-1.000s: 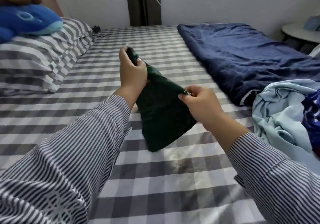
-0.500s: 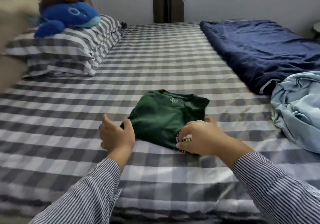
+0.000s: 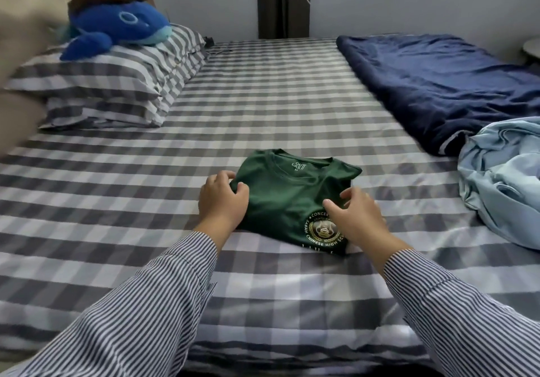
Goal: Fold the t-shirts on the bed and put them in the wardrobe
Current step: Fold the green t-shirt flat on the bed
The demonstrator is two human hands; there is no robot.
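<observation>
Green t-shirt (image 3: 292, 198), folded with its round crest facing up, lies on the checked bed (image 3: 263, 99) between a person's striped sleeves. The left hand (image 3: 222, 201) curls its fingers round the shirt's left edge; the right hand (image 3: 355, 216) hovers at the right edge, fingers bent, its grip unclear. A pale blue garment (image 3: 502, 178) sits right, a navy blanket (image 3: 444, 84) beyond, a blue plush whale (image 3: 117, 26) on the far-left pillow (image 3: 117, 84).

Soft, even daylight, moderately bright; no glare. Faint shadows under left hand (image 3: 222, 201) and right hand (image 3: 358, 219) on green t-shirt (image 3: 287, 198). Centre sharp, printed crest legible. Far left edge smeared into beige blur. Wide-angle bending at borders: checked bedsheet (image 3: 117, 201) lines splay outward, striped sleeves stretched.
</observation>
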